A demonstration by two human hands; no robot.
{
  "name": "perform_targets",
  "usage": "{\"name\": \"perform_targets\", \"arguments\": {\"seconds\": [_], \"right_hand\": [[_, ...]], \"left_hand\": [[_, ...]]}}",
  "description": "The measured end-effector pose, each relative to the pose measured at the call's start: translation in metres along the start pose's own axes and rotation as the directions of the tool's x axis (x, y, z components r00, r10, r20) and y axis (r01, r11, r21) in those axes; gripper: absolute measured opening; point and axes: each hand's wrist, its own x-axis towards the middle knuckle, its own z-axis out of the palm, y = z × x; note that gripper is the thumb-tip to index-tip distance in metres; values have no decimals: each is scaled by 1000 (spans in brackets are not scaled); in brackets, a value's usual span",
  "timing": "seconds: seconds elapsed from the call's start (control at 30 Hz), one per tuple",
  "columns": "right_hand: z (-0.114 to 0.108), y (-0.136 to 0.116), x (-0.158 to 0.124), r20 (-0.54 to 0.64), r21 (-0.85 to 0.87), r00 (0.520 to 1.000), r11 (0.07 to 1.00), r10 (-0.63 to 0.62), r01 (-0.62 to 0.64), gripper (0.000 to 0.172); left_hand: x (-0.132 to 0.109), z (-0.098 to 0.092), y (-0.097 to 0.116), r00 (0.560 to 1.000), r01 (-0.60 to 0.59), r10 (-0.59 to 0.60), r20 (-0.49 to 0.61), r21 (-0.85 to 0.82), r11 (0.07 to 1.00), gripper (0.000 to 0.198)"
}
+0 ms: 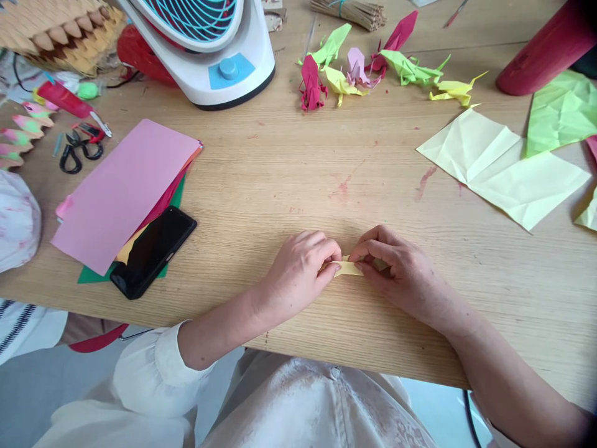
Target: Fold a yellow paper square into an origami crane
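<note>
Near the front edge of the table, a small folded piece of pale yellow paper (347,268) is pinched between both hands. My left hand (305,264) is closed on its left end, thumb and fingertips together. On its right end my right hand (396,267) pinches with thumb and forefinger. Most of the paper is hidden by my fingers, so only a narrow strip shows. Both wrists are close to the wood.
A black phone (153,252) lies against a stack of coloured paper (133,186) on the left. Behind stand a white fan (224,74) and several folded paper figures (347,81). Creased yellow sheets (499,168) and a red cylinder (545,50) are on the right; scissors (81,149) lie far left.
</note>
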Motion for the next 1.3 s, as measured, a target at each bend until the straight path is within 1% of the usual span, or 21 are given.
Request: {"name": "perform_targets", "arguments": {"seconds": [0.13,0.27,0.47,0.6,0.7,0.77,0.9,0.97,1.07,1.17,1.3], "right_hand": [[1,1,-1,-10,9,1000,1000,-20,20,17],[0,3,-2,-15,13,999,999,-43,43,17],[0,7,-5,-35,-27,992,992,-121,121,19],[-1,12,-8,-43,-73,979,978,-198,194,23],[-3,17,-13,-18,-109,966,960,-260,256,27],[-4,19,-17,12,-145,949,938,-315,313,31],[-6,22,-24,48,-257,896,861,-441,438,36],[-6,23,-26,54,-292,879,834,-474,468,42],[-4,23,-29,76,-304,883,832,-464,464,49],[-3,21,-30,76,-303,895,845,-439,440,47],[-1,18,-30,61,-304,904,854,-424,421,46]], "left_hand": [[-9,6,-1,993,-77,85,-86,90,993,8],[-17,10,-2,977,-147,174,-119,208,967,11],[-25,12,-1,962,-186,241,-126,341,922,16],[-29,14,-2,950,-221,287,-121,387,895,16],[-32,14,-3,939,-245,321,-125,413,877,17],[-34,14,-2,937,-259,334,-103,437,861,20],[-42,13,5,948,-261,316,-30,489,832,26],[-47,13,10,958,-240,287,-14,512,825,29],[-52,15,16,972,-207,234,21,550,809,36],[-54,17,20,982,-175,184,45,584,793,40],[-52,19,24,982,-178,184,49,580,795,38]]}}
